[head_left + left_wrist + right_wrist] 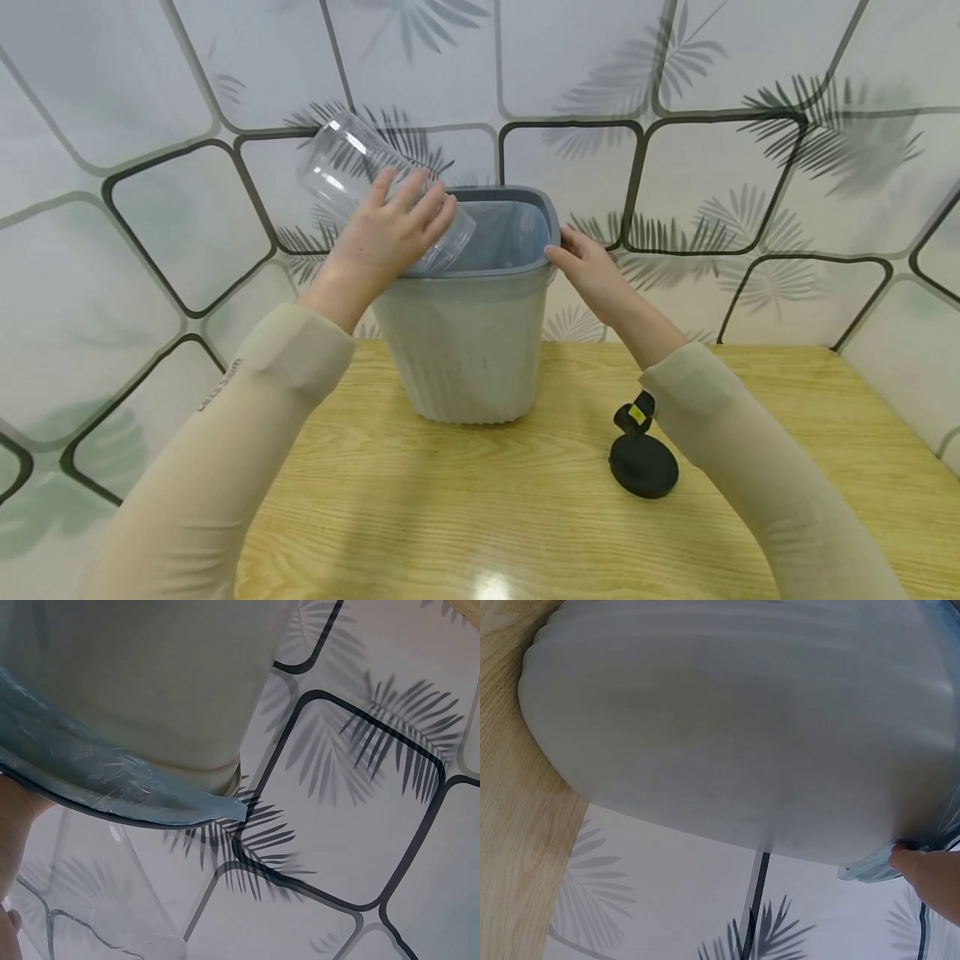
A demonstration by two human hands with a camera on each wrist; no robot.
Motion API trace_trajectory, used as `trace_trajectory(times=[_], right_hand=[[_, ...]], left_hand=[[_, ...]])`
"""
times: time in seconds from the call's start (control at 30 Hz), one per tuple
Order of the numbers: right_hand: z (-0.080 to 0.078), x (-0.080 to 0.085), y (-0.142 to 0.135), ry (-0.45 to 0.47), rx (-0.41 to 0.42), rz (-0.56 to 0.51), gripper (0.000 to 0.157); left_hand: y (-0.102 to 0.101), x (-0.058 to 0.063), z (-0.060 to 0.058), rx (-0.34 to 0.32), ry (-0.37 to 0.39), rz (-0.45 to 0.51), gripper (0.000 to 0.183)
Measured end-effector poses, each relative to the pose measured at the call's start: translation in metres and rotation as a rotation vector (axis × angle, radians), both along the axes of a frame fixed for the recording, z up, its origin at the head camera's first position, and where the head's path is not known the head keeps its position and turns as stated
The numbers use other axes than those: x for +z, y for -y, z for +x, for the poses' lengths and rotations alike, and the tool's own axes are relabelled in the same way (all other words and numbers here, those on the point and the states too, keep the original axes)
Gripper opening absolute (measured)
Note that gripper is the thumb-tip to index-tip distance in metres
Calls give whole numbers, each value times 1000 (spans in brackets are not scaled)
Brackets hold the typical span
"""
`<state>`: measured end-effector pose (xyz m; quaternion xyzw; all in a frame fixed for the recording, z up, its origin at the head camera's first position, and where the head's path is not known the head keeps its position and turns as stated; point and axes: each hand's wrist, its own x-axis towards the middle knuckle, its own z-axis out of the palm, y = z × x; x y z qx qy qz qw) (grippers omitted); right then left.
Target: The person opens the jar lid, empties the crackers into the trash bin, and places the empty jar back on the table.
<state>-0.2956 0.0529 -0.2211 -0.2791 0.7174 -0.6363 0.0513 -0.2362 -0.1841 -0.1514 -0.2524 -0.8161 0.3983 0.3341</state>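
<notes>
A pale grey trash bin (468, 342) with a blue-grey rim and a bluish plastic liner (506, 229) stands upright. My left hand (390, 233) holds a clear plastic jar (337, 158), fingers spread over its upper side. The jar is tilted, its lower right end at the bin's opening. Part of the transparent jar (112, 892) also shows in the left wrist view, below the liner's folded edge (135, 780). On the bin's right side, my right hand (596, 275) grips the rim. A fingertip presses the liner there in the right wrist view.
The bin stands on a wood-grain table (450, 500). Right of it, close to the right sleeve, lies a black round-based stand (643, 465) with a yellow mark. A leaf-patterned wall covering (712, 183) rises behind and on both sides.
</notes>
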Motion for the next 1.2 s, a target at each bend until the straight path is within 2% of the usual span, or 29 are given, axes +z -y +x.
trace_trajectory(times=[0.2, 0.47, 0.73, 0.87, 1.03, 1.2], right_hand=[[1, 1, 0, 2, -12, 2, 55], [1, -1, -1, 10, -14, 7, 57], [0, -2, -2, -1, -20, 9, 59], [0, -2, -1, -9, -15, 5, 58], [-1, -2, -1, -25, -9, -8, 55], [-1, -2, -1, -32, -9, -3, 56]], left_hand=[[3, 0, 2, 40, 50, 141, 56], [8, -2, 3, 33, 47, 304, 47], [14, 0, 5, 105, 94, 432, 82], [17, -1, 5, 113, 93, 488, 87], [20, -2, 4, 82, 74, 561, 89], [23, -3, 4, 81, 50, 597, 90]])
